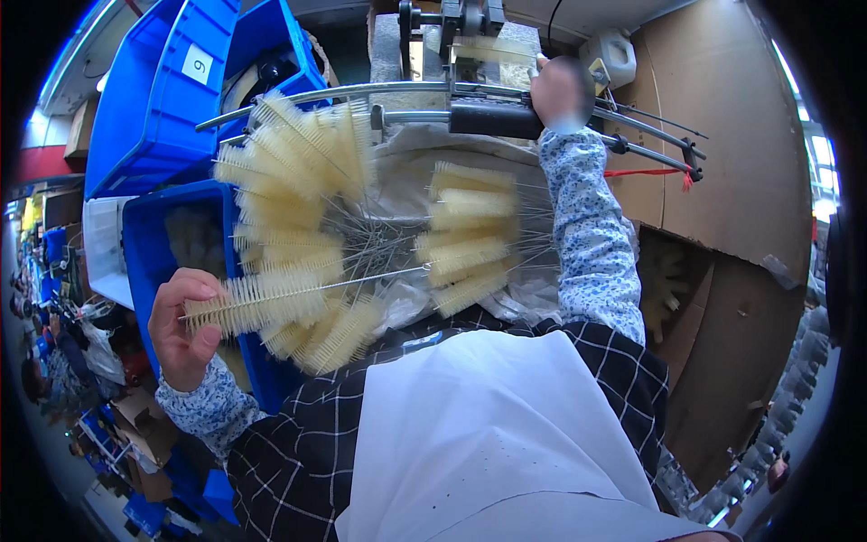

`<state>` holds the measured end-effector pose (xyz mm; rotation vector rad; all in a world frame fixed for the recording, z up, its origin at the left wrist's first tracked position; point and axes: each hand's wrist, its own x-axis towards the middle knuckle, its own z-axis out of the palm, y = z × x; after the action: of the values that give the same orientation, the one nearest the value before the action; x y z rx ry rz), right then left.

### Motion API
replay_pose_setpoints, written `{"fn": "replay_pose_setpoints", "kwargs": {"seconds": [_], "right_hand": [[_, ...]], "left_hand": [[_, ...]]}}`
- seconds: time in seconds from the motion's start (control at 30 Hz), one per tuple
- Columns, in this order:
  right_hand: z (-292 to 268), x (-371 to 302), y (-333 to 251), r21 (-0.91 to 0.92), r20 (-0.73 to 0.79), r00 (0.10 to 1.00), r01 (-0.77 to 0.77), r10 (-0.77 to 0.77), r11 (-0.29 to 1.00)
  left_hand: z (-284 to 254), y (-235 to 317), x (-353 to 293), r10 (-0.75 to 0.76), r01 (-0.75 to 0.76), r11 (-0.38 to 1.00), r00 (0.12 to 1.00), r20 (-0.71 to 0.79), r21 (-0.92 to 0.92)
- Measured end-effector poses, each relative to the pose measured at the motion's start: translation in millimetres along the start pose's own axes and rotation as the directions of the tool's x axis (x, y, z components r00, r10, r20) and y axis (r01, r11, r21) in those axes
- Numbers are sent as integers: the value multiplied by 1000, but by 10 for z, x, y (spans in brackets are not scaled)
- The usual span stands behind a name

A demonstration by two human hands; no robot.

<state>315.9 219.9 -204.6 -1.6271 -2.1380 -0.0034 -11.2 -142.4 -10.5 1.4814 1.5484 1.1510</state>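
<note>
My left hand [185, 330] has its thumb and fingers curled around the bristled tip of a bottle brush [262, 300]. This brush has cream bristles and a twisted wire stem, which points right and ends in a small loop. Up at the machine [492, 116], my right hand [558, 95] is closed by the right end of a pale, brush-like piece [495, 51] lying across it; part of this hand is blurred. Between my arms lie a left pile of cream brushes [289, 181] and a smaller right pile [470, 212], their wire stems crossing in the middle.
Blue plastic bins [153, 99] stand at the left, one lower bin [172, 200] holding more brushes. Metal rods [659, 149] with a red tie stick out rightward from the machine. Cardboard sheets [722, 117] wall the right side, with a white jug [614, 59] behind. A white apron [488, 434] covers my lap.
</note>
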Motion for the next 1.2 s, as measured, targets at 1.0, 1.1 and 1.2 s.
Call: {"fn": "replay_pose_setpoints", "kwargs": {"seconds": [1.0,1.1,1.2], "right_hand": [[-205,544,1019,-183,177,983,-20,53,983],[-220,550,1259,-120,369,928,107,-56,987],[-837,278,1215,74,394,917,35,-61,997]], "left_hand": [[245,-21,227,45,-47,999,989,140,7],[356,-14,345,-15,37,992,984,178,-121],[399,-66,418,-86,145,957,969,232,-252]]}}
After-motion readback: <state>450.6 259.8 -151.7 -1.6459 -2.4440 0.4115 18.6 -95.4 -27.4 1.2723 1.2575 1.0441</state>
